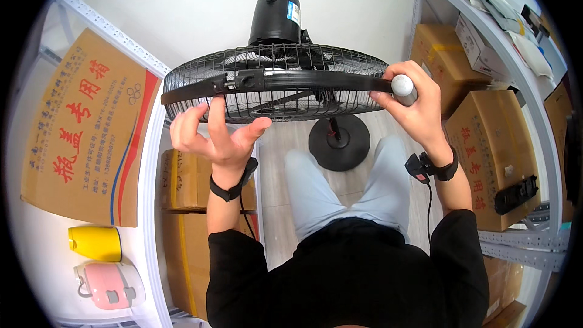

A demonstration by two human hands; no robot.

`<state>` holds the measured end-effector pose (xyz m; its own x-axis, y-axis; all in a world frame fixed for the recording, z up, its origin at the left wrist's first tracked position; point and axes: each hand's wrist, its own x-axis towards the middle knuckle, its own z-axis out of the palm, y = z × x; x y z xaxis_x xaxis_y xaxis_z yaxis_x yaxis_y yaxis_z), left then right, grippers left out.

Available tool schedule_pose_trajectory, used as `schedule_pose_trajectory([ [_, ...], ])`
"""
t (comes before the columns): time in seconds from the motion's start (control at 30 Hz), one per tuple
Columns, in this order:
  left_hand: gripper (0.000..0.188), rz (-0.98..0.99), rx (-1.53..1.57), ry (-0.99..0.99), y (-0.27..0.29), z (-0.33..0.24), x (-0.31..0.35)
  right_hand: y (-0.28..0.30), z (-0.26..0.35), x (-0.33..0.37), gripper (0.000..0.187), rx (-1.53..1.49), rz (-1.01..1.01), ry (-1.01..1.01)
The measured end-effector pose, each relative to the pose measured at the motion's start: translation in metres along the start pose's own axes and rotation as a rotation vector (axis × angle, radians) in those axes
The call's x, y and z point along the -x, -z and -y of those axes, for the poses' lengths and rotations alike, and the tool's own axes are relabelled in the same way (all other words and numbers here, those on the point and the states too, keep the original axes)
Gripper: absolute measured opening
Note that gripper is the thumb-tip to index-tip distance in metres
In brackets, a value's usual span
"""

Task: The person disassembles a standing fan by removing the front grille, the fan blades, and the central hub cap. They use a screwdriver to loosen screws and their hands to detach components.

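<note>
A black standing fan [203, 64] has its wire guard tipped so that the rim band faces me. On the band's left half is a clip or joint [234, 81]. My left hand [217, 135] is just below it, fingers apart, with a raised finger touching the band's underside. My right hand [419, 100] closes at the rim's right end, thumb below and fingers above. In that hand is a cylinder with a rounded grey end [404, 88], perhaps a tool handle seen end-on; its other end is hidden.
The fan's round base [339, 143] stands on the floor beyond my knees. Shelving flanks me: a large carton [85, 127], yellow container [95, 243] and pink appliance [109, 285] at left; cartons [492, 152] and a black holder [516, 194] at right. Cables hang from both wrist straps.
</note>
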<state>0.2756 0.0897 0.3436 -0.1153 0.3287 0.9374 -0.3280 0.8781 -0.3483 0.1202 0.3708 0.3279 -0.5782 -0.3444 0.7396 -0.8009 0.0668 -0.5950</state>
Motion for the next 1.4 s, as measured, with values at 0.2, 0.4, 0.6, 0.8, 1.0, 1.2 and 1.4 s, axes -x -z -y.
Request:
schedule_pose_trajectory([
  [0.2,0.08,0.28,0.12,0.033,0.027,0.0,-0.024,0.007,0.0,-0.004,0.03,-0.067,0.084,-0.077],
  [0.4,0.075,0.333,0.244,0.011,0.032,0.018,-0.028,0.009,0.001,-0.009,0.03,-0.094,0.229,-0.145],
  [0.6,0.064,0.276,0.318,0.014,0.033,0.027,-0.017,0.003,0.002,-0.015,0.03,-0.107,0.144,-0.187],
  [0.8,0.056,0.274,0.323,0.045,0.037,0.023,-0.013,0.002,0.003,-0.012,0.027,0.026,0.043,0.009],
  [1.0,0.064,0.294,0.287,0.059,0.041,0.019,-0.015,0.002,0.009,0.007,0.032,0.165,-0.064,0.176],
  [1.2,0.054,0.301,0.366,0.095,0.036,0.017,-0.02,0.015,0.016,0.007,0.036,0.164,-0.01,0.176],
  [1.4,0.074,0.226,0.438,0.077,0.022,0.024,-0.019,0.069,-0.001,-0.001,0.06,0.03,-0.34,0.334],
])
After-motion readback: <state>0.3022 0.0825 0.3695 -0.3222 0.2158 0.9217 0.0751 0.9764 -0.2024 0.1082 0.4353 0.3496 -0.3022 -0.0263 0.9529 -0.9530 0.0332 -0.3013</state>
